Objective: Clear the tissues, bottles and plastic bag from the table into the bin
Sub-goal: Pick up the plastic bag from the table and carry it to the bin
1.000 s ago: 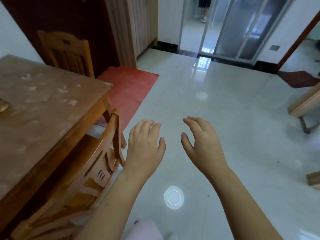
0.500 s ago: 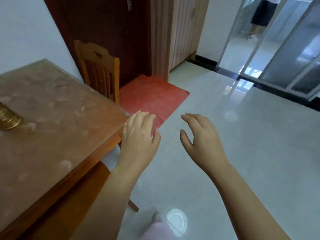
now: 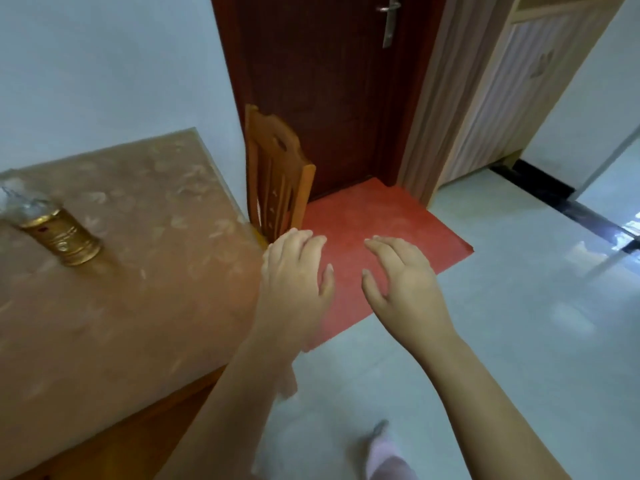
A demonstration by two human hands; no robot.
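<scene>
A clear bottle with a gold cap [image 3: 55, 233] lies on its side at the left of the wooden table [image 3: 138, 306], partly cut off by the frame's left edge. My left hand [image 3: 294, 275] hovers over the table's right corner, fingers relaxed, holding nothing. My right hand [image 3: 401, 282] hangs beside it over the red mat, also empty with loosely bent fingers. No bin, tissues or plastic bag are in view.
A wooden chair [image 3: 277, 181] stands at the table's far end, in front of a dark red door [image 3: 329, 98]. A red mat [image 3: 367, 251] lies before the door. Pale tiled floor [image 3: 502, 341] spreads to the right. A pink slipper [image 3: 384, 459] shows below.
The view has swung left and up toward the table and door. The gold-capped bottle has come further into view. Both hands keep the same empty, relaxed pose.
</scene>
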